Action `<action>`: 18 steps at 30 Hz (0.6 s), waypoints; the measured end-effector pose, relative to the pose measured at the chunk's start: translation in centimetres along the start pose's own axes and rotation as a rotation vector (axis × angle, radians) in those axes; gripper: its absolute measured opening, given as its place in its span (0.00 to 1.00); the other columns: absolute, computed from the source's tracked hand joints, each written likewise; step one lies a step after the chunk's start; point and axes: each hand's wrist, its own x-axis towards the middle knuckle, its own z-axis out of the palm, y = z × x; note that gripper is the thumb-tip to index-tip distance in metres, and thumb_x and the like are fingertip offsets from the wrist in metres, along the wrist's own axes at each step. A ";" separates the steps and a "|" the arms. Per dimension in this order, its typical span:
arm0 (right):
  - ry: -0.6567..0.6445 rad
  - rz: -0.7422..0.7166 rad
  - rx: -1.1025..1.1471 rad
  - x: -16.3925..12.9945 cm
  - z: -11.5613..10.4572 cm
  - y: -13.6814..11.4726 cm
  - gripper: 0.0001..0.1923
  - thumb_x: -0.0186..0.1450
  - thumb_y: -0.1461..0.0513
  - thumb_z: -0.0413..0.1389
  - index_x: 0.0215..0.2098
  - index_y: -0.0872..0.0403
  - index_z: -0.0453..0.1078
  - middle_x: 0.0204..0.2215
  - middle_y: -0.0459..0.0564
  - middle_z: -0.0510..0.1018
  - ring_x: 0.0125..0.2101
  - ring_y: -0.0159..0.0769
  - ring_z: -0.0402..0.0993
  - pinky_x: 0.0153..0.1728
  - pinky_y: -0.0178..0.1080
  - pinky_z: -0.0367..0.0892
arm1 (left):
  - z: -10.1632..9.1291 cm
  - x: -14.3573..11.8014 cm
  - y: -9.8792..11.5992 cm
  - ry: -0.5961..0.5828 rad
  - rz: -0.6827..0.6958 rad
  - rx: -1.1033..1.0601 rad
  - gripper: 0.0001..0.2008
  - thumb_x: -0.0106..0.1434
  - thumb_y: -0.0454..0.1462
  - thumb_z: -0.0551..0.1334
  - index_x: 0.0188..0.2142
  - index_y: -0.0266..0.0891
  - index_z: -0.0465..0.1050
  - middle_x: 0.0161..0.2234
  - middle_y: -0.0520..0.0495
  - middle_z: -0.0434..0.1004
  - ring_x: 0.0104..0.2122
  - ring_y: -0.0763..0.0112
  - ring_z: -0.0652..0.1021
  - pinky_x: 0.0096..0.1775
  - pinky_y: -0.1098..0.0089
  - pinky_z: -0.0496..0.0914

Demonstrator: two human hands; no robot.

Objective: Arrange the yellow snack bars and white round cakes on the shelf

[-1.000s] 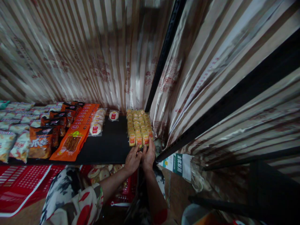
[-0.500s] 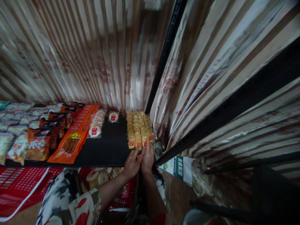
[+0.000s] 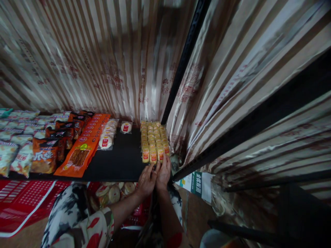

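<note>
Small yellow wrapped cakes (image 3: 153,141) with red labels stand in several tight rows at the right end of a black shelf (image 3: 113,168). My right hand (image 3: 163,174) rests at their front right, its stretched fingers touching the front cakes. Beside it, my left hand (image 3: 147,179) lies at the shelf's front edge, fingers extended and slightly bent toward the front row. The two hands touch or nearly touch. Nothing shows held in either, though the undersides of the fingers are hidden.
Left along the shelf are a lone round white packet (image 3: 126,127), a row of round white packets (image 3: 106,141), orange snack strips (image 3: 79,158), orange-black bags (image 3: 44,156) and white bags (image 3: 23,160). Red baskets (image 3: 18,203) sit below. Black posts (image 3: 181,65) stand close on the right.
The view has shifted slightly, so the shelf sits a little higher and farther right at its left end. My hands stay at the front of the cakes with little visible movement.
</note>
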 end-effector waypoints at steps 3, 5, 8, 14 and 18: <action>0.022 0.008 0.000 -0.1 0.0 -0.1 0.25 0.66 0.58 0.41 0.59 0.57 0.56 0.57 0.61 0.60 0.58 0.44 0.54 0.55 0.49 0.57 | 0.2 -0.3 -0.5 0.036 0.062 -0.016 0.23 0.65 0.39 0.46 0.56 0.33 0.62 0.54 0.39 0.67 0.55 0.64 0.66 0.59 0.64 0.57; 0.044 0.012 0.001 -0.1 0.0 -0.2 0.25 0.66 0.57 0.40 0.58 0.60 0.57 0.56 0.63 0.60 0.58 0.44 0.54 0.55 0.50 0.56 | 0.4 -0.9 -0.9 0.044 0.146 -0.039 0.22 0.64 0.38 0.46 0.54 0.32 0.64 0.52 0.37 0.68 0.54 0.63 0.67 0.58 0.63 0.58; 0.061 -0.006 0.019 0.0 -0.1 -0.3 0.25 0.67 0.58 0.38 0.56 0.63 0.58 0.55 0.65 0.62 0.58 0.44 0.55 0.55 0.50 0.56 | 0.6 -2.5 -1.3 0.056 0.244 -0.044 0.21 0.64 0.35 0.45 0.53 0.30 0.64 0.53 0.36 0.66 0.55 0.63 0.65 0.59 0.62 0.58; 0.072 -0.087 0.081 -0.7 -1.5 -1.3 0.24 0.68 0.59 0.36 0.54 0.67 0.60 0.53 0.66 0.64 0.56 0.42 0.57 0.57 0.46 0.55 | -0.2 -6.0 -2.0 0.013 0.264 0.016 0.21 0.64 0.33 0.44 0.54 0.38 0.63 0.53 0.42 0.67 0.54 0.67 0.66 0.57 0.64 0.60; 0.065 -0.115 0.095 -4.1 -2.3 -2.9 0.21 0.68 0.60 0.38 0.53 0.62 0.61 0.52 0.62 0.65 0.55 0.40 0.59 0.55 0.47 0.58 | -1.2 -7.5 -4.4 -0.070 0.307 0.069 0.20 0.63 0.34 0.48 0.52 0.37 0.67 0.53 0.40 0.67 0.53 0.64 0.67 0.56 0.61 0.61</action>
